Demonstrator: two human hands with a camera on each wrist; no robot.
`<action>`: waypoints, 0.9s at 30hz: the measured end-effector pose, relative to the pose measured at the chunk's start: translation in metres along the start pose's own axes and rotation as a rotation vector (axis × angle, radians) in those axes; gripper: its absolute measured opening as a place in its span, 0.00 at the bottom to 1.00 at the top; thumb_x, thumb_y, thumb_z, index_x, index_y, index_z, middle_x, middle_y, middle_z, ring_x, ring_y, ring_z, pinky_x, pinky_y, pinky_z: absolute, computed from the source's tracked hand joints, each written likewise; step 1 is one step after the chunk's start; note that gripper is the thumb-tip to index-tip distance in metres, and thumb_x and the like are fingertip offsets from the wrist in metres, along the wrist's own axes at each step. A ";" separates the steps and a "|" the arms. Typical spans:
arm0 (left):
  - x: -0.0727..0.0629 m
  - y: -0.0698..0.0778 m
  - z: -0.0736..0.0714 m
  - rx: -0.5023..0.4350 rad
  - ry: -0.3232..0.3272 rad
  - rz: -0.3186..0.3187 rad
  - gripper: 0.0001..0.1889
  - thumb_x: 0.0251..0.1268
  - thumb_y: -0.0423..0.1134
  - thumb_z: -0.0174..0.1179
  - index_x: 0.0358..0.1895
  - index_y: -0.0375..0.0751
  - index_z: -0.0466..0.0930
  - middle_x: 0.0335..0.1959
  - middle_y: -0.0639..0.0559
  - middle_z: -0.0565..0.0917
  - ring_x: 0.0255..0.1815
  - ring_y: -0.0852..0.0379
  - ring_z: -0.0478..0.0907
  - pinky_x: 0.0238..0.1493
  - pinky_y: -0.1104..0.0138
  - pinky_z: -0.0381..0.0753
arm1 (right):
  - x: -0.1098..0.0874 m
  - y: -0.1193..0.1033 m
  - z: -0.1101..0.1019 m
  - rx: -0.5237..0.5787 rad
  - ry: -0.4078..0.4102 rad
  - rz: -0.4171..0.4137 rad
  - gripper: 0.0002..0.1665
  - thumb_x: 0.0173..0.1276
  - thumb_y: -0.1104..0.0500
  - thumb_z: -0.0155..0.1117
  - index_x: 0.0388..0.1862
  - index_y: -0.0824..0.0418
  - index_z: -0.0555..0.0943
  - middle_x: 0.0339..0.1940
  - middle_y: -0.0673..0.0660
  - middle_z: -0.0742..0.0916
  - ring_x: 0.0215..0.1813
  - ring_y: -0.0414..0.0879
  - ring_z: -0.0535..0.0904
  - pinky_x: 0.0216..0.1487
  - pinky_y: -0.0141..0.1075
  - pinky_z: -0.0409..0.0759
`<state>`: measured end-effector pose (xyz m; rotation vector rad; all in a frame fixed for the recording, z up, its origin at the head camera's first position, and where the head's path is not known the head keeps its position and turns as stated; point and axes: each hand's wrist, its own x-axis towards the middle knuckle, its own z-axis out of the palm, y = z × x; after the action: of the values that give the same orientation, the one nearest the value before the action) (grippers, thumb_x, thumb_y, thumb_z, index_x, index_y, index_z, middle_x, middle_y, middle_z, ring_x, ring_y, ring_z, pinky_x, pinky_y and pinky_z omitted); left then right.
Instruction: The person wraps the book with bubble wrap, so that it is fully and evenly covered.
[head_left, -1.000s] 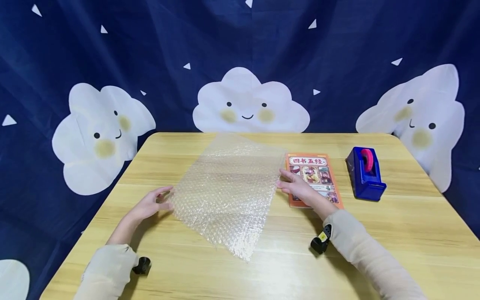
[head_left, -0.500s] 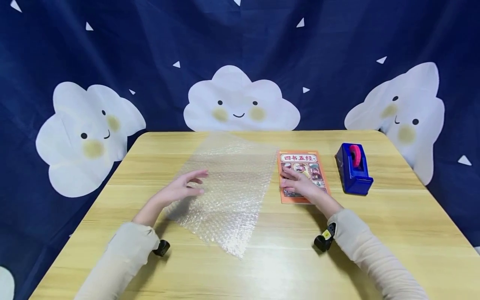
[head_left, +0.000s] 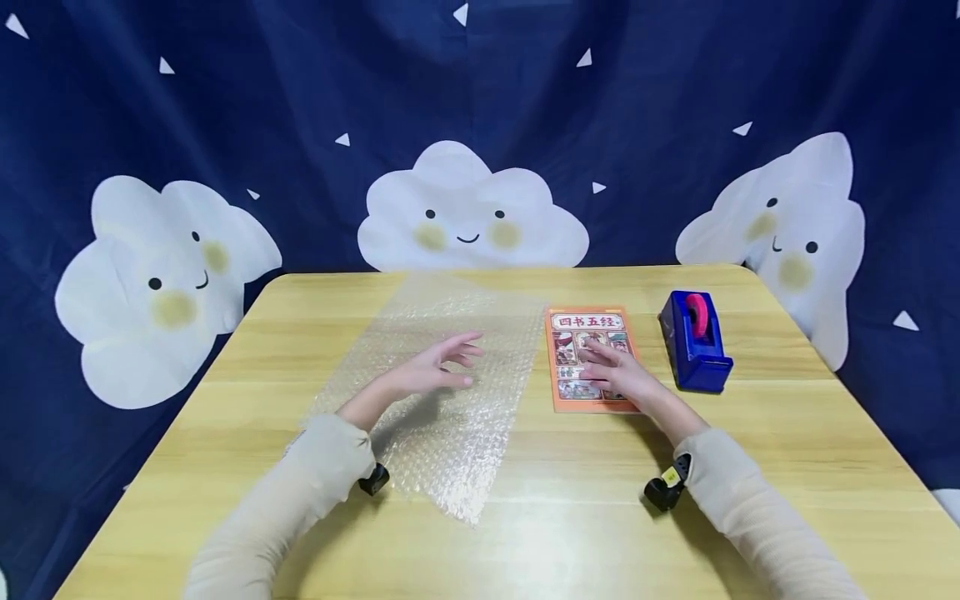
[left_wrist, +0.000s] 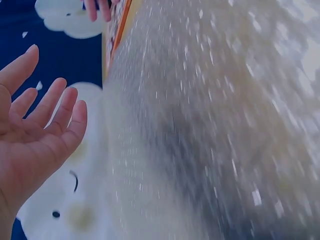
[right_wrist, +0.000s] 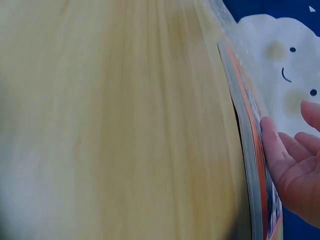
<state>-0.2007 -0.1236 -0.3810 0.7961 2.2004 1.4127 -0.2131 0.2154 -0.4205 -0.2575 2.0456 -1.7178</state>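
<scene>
A clear sheet of bubble wrap (head_left: 442, 450) lies flat on the table, one corner pointing toward the front. Over its middle my left hand (head_left: 431, 367) hovers with loosely bent, spread fingers, holding nothing; the left wrist view shows this hand (left_wrist: 45, 125) raised above the shiny bubbles. An orange-bordered picture book (head_left: 562, 400) with Chinese characters on its cover lies to the right of the wrap. My right hand (head_left: 622, 379) is over the book, fingers extended and covering part of the cover. In the right wrist view, its fingers are close over the book (right_wrist: 250, 150).
A blue tape dispenser (head_left: 693, 358) with a pink-red roll (head_left: 697, 315) stands right of the book. The wooden table (head_left: 570, 517) ends at the back against a dark blue curtain (head_left: 480, 75) printed with white clouds.
My left hand has left the wrap's left edge and moved right over its middle. My right hand has gone from the wrap's right edge to above the book.
</scene>
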 end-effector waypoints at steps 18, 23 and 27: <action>0.053 0.004 0.044 -0.044 -0.135 -0.018 0.39 0.60 0.28 0.55 0.71 0.39 0.44 0.67 0.37 0.61 0.62 0.39 0.62 0.56 0.56 0.72 | -0.024 0.011 -0.034 0.020 0.085 0.016 0.37 0.69 0.65 0.48 0.72 0.65 0.45 0.70 0.64 0.61 0.60 0.50 0.71 0.57 0.34 0.72; 0.062 0.004 0.053 -0.053 -0.146 -0.020 0.39 0.59 0.28 0.55 0.71 0.38 0.44 0.67 0.36 0.60 0.62 0.39 0.63 0.60 0.55 0.67 | -0.029 0.012 -0.039 -0.017 0.152 0.023 0.37 0.69 0.65 0.50 0.72 0.67 0.47 0.70 0.70 0.58 0.55 0.42 0.74 0.50 0.27 0.75; 0.068 0.004 0.060 -0.031 -0.172 -0.045 0.39 0.60 0.29 0.55 0.72 0.41 0.44 0.67 0.38 0.60 0.63 0.40 0.62 0.61 0.54 0.66 | -0.032 0.015 -0.041 -0.041 0.177 0.016 0.35 0.69 0.65 0.49 0.71 0.68 0.48 0.69 0.71 0.60 0.49 0.37 0.76 0.47 0.24 0.75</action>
<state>-0.2144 -0.0364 -0.4035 0.8204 2.0494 1.3032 -0.2015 0.2684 -0.4226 -0.1047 2.2032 -1.7453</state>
